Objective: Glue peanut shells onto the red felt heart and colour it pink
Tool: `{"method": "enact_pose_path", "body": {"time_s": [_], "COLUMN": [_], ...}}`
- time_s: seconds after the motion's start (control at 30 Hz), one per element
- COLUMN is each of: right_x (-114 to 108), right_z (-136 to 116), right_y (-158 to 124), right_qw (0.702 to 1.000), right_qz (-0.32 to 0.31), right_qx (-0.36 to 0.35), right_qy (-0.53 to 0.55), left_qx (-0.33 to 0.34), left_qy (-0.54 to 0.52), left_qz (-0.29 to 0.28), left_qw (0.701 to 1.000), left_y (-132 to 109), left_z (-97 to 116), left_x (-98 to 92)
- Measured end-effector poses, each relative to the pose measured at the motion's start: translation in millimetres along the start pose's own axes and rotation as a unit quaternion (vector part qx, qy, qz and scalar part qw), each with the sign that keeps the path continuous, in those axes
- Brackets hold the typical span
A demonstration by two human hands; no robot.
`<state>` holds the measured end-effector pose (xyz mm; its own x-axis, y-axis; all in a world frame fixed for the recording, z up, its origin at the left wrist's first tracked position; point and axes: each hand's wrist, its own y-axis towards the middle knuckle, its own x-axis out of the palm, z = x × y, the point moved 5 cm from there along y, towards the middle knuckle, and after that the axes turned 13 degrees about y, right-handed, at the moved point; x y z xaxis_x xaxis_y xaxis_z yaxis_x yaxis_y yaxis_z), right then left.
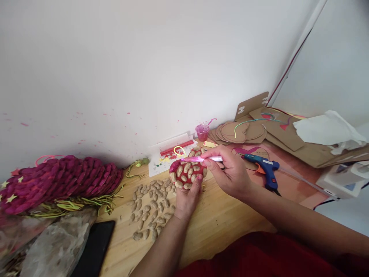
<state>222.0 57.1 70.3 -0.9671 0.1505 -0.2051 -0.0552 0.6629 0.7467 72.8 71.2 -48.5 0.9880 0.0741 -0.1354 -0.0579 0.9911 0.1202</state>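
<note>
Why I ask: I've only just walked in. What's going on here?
A person holds a red piece covered with peanuts in the left hand and a brush in the right hand, its pink-stained end over the piece. Part of the piece's left edge is magenta; most of its peanuts are bare. Loose peanuts lie on the wooden table, with magenta pieces in a row at the left.

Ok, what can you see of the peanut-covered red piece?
The peanut-covered red piece has tan peanuts on its face, magenta paint at upper left and a yellow loop at its top. The left hand holds it from below over the table, thumb in front. The right hand's brush crosses it; contact is unclear.
</note>
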Motion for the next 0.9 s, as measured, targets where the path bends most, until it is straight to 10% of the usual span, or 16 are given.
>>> {"method": "enact_pose_path", "body": {"time_s": [0.9], "right_x": [-4.8], "right_z": [5.4], "right_y": [-1.6], "right_qw": [1.000], "right_qz": [0.014], "right_qx": [0.016], "right_qy": [0.003], "left_qx": [-0.014], "left_qy": [-0.018], "left_qz": [-0.013], "left_qw": [1.000], "left_y": [-0.4], "left_z": [3.8], "left_x": [1.1]}}
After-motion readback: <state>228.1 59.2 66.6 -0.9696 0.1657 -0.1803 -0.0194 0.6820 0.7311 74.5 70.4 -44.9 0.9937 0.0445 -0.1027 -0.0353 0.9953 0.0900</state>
